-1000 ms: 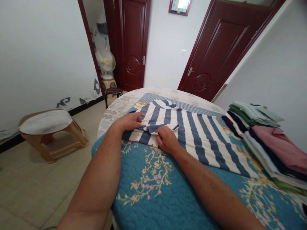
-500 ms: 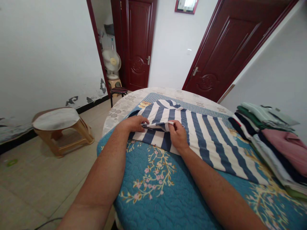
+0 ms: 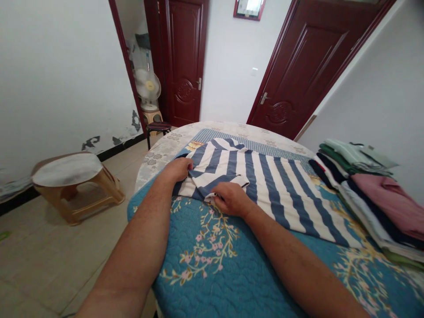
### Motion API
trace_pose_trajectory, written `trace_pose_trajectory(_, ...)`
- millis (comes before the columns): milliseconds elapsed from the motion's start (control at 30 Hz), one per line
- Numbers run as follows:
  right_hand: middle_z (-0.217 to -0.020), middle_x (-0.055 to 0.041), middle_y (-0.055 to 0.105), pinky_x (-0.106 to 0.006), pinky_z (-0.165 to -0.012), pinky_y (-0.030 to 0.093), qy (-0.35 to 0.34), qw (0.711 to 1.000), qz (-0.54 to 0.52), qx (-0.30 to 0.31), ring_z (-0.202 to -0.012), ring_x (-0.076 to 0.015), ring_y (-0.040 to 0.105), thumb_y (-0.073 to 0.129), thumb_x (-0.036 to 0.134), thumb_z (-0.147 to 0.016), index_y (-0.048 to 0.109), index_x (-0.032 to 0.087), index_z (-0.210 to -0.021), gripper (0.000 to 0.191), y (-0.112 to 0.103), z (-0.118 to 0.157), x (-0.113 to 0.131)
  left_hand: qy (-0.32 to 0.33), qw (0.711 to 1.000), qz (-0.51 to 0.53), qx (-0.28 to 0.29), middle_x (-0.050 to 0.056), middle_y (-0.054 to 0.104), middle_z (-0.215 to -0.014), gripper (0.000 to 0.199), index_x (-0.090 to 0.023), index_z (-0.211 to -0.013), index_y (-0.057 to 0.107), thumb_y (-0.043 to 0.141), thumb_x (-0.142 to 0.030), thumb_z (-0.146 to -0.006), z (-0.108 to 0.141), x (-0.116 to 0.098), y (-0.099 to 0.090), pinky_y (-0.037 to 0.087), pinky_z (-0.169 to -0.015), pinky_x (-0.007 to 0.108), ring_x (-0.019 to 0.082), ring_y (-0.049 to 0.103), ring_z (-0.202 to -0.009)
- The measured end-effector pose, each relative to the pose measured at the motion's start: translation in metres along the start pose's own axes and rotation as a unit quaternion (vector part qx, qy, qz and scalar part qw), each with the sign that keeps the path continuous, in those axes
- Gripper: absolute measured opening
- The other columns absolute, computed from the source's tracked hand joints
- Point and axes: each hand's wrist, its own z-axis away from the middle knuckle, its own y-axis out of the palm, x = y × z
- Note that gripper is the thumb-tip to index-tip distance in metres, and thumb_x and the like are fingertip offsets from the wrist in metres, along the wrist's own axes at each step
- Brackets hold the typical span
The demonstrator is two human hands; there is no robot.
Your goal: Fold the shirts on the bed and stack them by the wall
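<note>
Blue quilting [image 3: 238, 282] covers much of our desk [image 3: 150, 158], the striped shirt [image 3: 278, 190] lying across it. Our right hand [image 3: 230, 198], nearly closed, pinches its folded flap [image 3: 217, 180]; our left hand [image 3: 179, 169] curls at one end, grip hidden. Uneven pulling could bunch the cloth.

We see room above the near quilt [image 3: 225, 287] between both forearms [image 3: 142, 238]; rightward, stacked folded clothes [image 3: 386, 190] obstruct passage.
</note>
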Motion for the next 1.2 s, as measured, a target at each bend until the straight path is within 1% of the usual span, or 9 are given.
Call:
trace_pose_trajectory(100,-0.092,-0.0040,0.073,-0.031,-0.078,0.048,-0.023,0.999,0.016,0.022,-0.083,-0.0199,0.064,0.061,0.025,-0.095,0.073,0.025,-0.105,0.016,0.005,-0.001,0.006,-0.010,0.998,-0.068,-0.008,0.009,0.080,-0.108,0.030,-0.025,-0.100,0.079,0.060,-0.011,-0.082,-0.001,0.000,0.000,0.053,-0.086,0.030,0.027,0.073,-0.103)
trace_pose_trajectory(233,-0.095,-0.0054,0.074,-0.033,-0.082,0.051,-0.013,0.999,-0.004,-0.031,-0.086,-0.0214,0.066,0.057,0.038,-0.103,0.072,0.024,-0.114,0.023,-0.001,-0.002,0.006,-0.019,0.996,-0.086,-0.029,0.010,0.080,-0.109,0.028,-0.024,-0.101,0.077,0.058,-0.011,-0.085,0.001,-0.009,-0.005,0.052,-0.085,0.031,0.028,0.073,-0.102)
trace_pose_trajectory(400,-0.109,-0.0163,0.072,-0.043,-0.096,0.051,0.194,0.960,0.104,-0.171,-0.106,-0.0311,0.065,0.055,0.031,-0.103,0.071,0.020,-0.118,0.025,-0.017,0.003,-0.027,-0.020,0.994,-0.076,-0.074,0.010,0.080,-0.112,0.026,-0.024,-0.105,0.076,0.059,-0.014,-0.088,0.004,-0.026,-0.010,0.052,-0.090,0.032,0.028,0.072,-0.106)
trace_pose_trajectory(500,-0.115,-0.0207,0.071,-0.046,-0.095,0.051,0.302,0.924,0.140,-0.191,-0.106,-0.0348,0.065,0.058,0.034,-0.101,0.068,0.017,-0.130,0.035,-0.021,0.013,-0.055,0.013,0.997,-0.065,-0.030,0.007,0.080,-0.112,0.031,-0.026,-0.115,0.077,0.062,-0.020,-0.089,0.003,-0.029,-0.006,0.052,-0.091,0.031,0.026,0.072,-0.105)
trace_pose_trajectory(667,-0.086,-0.0091,0.074,-0.040,-0.083,0.051,0.348,0.923,0.038,-0.161,-0.084,-0.0287,0.069,0.065,0.037,-0.098,0.072,0.024,-0.126,0.032,-0.014,0.024,-0.084,0.029,0.998,-0.053,0.017,0.007,0.081,-0.118,0.039,-0.027,-0.127,0.078,0.067,-0.027,-0.090,-0.003,-0.024,0.004,0.052,-0.094,0.030,0.027,0.072,-0.111)
trace_pose_trajectory(800,-0.092,-0.0059,0.078,-0.037,-0.085,0.054,0.336,0.929,-0.063,-0.142,-0.089,-0.0253,0.072,0.060,0.030,-0.094,0.078,0.025,-0.109,0.024,-0.009,0.023,-0.097,0.021,0.999,-0.033,0.018,0.007,0.082,-0.116,0.035,-0.027,-0.119,0.082,0.066,-0.020,-0.089,-0.006,-0.021,0.009,0.052,-0.092,0.031,0.027,0.074,-0.110)
trace_pose_trajectory(967,-0.088,-0.0048,0.079,-0.037,-0.079,0.056,0.423,0.874,-0.119,-0.206,-0.081,-0.0236,0.071,0.061,0.030,-0.089,0.079,0.026,-0.094,0.020,-0.008,0.023,-0.112,-0.006,0.999,-0.039,-0.011,0.009,0.083,-0.106,0.024,-0.027,-0.102,0.084,0.066,-0.023,-0.087,-0.011,-0.020,0.014,0.054,-0.092,0.032,0.029,0.075,-0.105)
trace_pose_trajectory(1100,-0.082,-0.0051,0.077,-0.036,-0.062,0.056,0.464,0.847,-0.179,-0.189,-0.064,-0.0221,0.067,0.065,0.032,-0.084,0.079,0.024,-0.095,0.019,-0.010,0.024,-0.112,-0.033,0.998,-0.033,-0.047,0.010,0.082,-0.113,0.028,-0.026,-0.111,0.082,0.065,-0.025,-0.089,-0.011,-0.024,0.013,0.054,-0.094,0.033,0.029,0.074,-0.108)
trace_pose_trajectory(1200,-0.087,-0.0064,0.078,-0.033,-0.054,0.054,0.473,0.830,-0.232,-0.182,-0.067,-0.0232,0.069,0.068,0.034,-0.082,0.078,0.023,-0.099,0.023,-0.011,0.023,-0.107,-0.036,0.998,-0.027,-0.040,0.013,0.079,-0.123,0.036,-0.022,-0.122,0.078,0.069,-0.036,-0.090,-0.007,-0.029,0.007,0.055,-0.096,0.035,0.031,0.074,-0.112)
